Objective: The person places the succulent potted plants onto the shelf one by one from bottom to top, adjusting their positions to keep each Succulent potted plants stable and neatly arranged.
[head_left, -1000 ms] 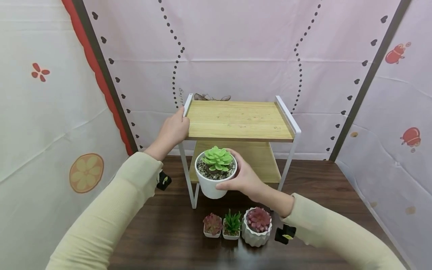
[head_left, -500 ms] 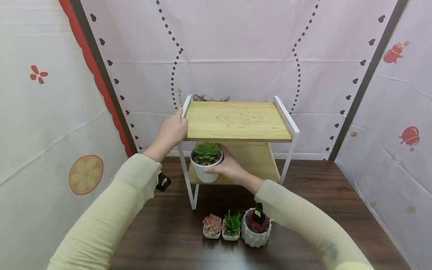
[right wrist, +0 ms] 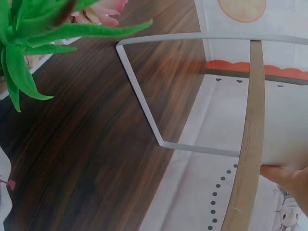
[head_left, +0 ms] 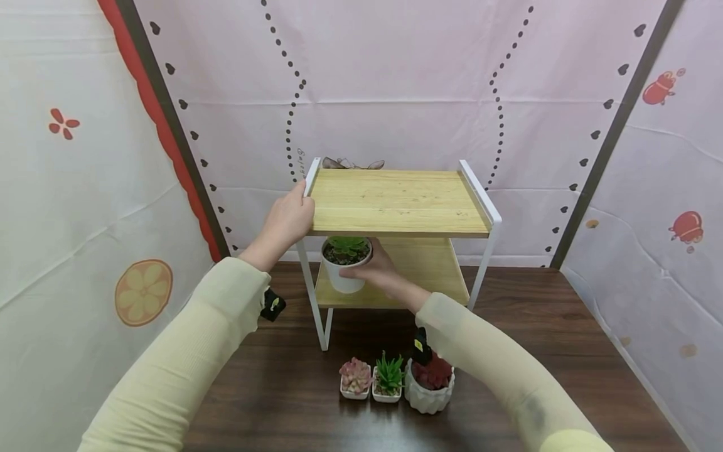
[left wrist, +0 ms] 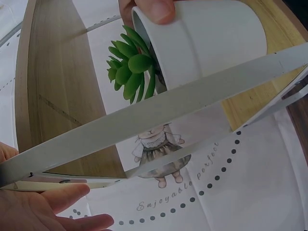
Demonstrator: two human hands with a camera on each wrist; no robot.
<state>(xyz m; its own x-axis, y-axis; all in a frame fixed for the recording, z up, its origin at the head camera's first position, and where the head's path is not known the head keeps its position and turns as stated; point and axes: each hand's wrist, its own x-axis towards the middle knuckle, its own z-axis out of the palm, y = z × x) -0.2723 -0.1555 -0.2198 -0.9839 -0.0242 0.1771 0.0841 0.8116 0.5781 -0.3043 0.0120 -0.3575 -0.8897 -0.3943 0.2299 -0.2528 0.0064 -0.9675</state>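
Note:
My left hand (head_left: 287, 216) grips the left front corner of the two-tier shelf rack (head_left: 401, 201), which has wooden boards and a white metal frame. In the left wrist view, its fingers (left wrist: 67, 197) lie beside the frame bar. Between the two boards, at the left side, my right hand (head_left: 377, 271) holds a white pot (head_left: 344, 280) by its side. The pot stands nearly upright and carries a green succulent (head_left: 347, 246), its top partly hidden by the upper board. Whether the pot's base touches the lower board (head_left: 426, 270) I cannot tell.
On the dark wooden table (head_left: 260, 389), in front of the rack, stand a pink succulent (head_left: 355, 376), a spiky green plant (head_left: 388, 375) and a dark red succulent in a ribbed white pot (head_left: 428, 397). My right sleeve passes above the ribbed pot. Printed cloth hangs behind and at both sides.
My right hand has carried the potted green succulent from in front of the rack, back and slightly left, in between the boards. My left hand stays on the rack's corner.

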